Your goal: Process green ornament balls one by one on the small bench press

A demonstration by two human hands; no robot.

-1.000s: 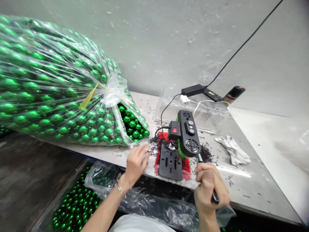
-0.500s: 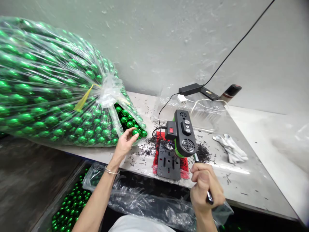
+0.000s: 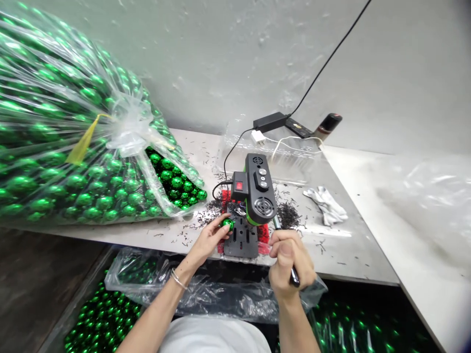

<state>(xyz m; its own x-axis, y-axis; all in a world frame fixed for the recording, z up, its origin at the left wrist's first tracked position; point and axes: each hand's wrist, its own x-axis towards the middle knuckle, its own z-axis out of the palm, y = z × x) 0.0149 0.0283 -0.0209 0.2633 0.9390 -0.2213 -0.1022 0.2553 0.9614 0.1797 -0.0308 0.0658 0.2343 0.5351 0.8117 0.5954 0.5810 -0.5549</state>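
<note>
Between the thumb and fingers of my left hand (image 3: 209, 240) is a shiny green ball (image 3: 227, 224), held just over the left side of a slotted black base plate (image 3: 241, 240). My right hand (image 3: 292, 262) is wrapped around the black-ended lever (image 3: 294, 277) of a small black and green press-like machine (image 3: 260, 189). A red switch box (image 3: 239, 186) sits on the machine's left side. Under the plate lies red material (image 3: 263, 235). To the left, a large clear bag (image 3: 128, 122) full of green balls has an opening facing the machine.
Small black bits (image 3: 287, 214) litter the table (image 3: 191, 147). Behind the machine are a clear plastic tray (image 3: 294, 169), a black power adapter (image 3: 270, 121) and a dark bottle (image 3: 329, 123). White gloves (image 3: 327, 205) lie right. Below the front edge, clear plastic (image 3: 221, 296) and more green balls (image 3: 103, 314) show.
My left hand has carried a green ball from the bag's opening rightward to the base plate. My right hand still grips the lever. The whole view has shifted somewhat.
</note>
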